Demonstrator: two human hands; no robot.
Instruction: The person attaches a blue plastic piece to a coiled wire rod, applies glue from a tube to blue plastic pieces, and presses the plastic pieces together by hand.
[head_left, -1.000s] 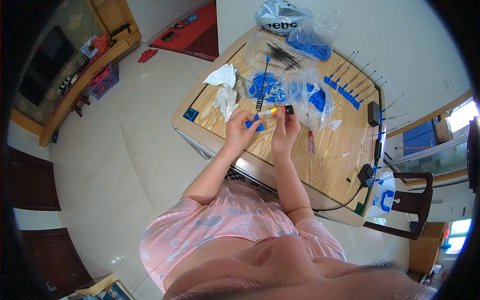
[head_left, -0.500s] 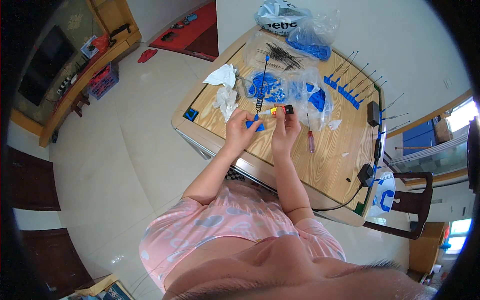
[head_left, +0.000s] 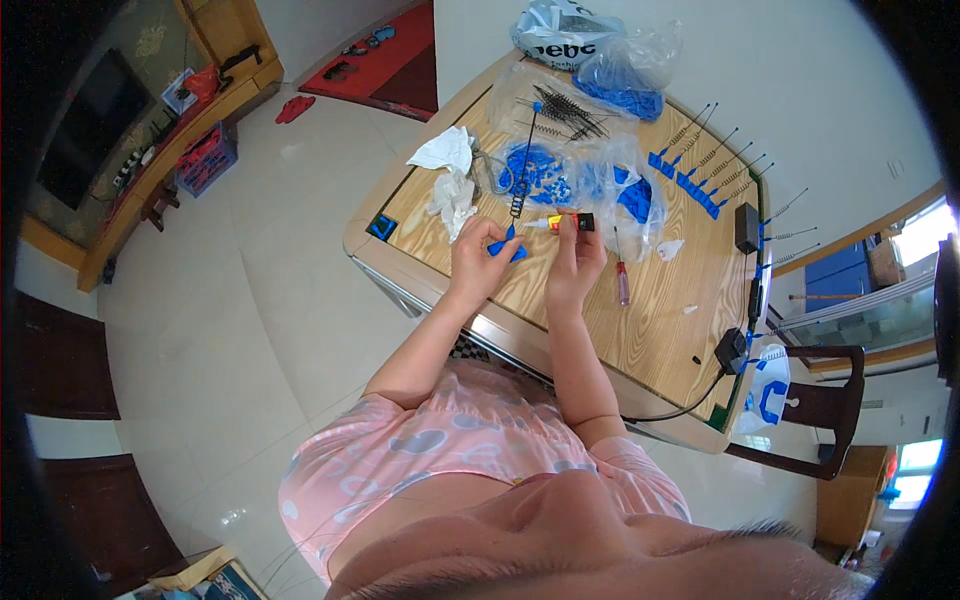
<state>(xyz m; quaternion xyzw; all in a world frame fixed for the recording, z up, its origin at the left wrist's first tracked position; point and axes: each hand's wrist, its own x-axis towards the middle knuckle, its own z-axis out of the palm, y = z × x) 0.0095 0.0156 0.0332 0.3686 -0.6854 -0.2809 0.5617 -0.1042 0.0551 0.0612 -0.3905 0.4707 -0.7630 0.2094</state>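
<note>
My left hand (head_left: 481, 262) grips the blue plastic handle (head_left: 506, 246) of a long thin wire brush (head_left: 522, 175) that points up and away over the table. My right hand (head_left: 574, 262) holds a small glue tube (head_left: 562, 222), yellow with a red and black end, its white tip aimed toward the blue handle. Both hands hover close together over the near part of the wooden table (head_left: 660, 330).
Clear bags of blue plastic parts (head_left: 585, 180), a bundle of dark wire brushes (head_left: 570, 108), a row of finished blue-handled brushes (head_left: 700, 170), crumpled white tissue (head_left: 447, 170), a red screwdriver (head_left: 622, 282), black power adapters with cable (head_left: 735, 350). A chair (head_left: 815, 410) stands right.
</note>
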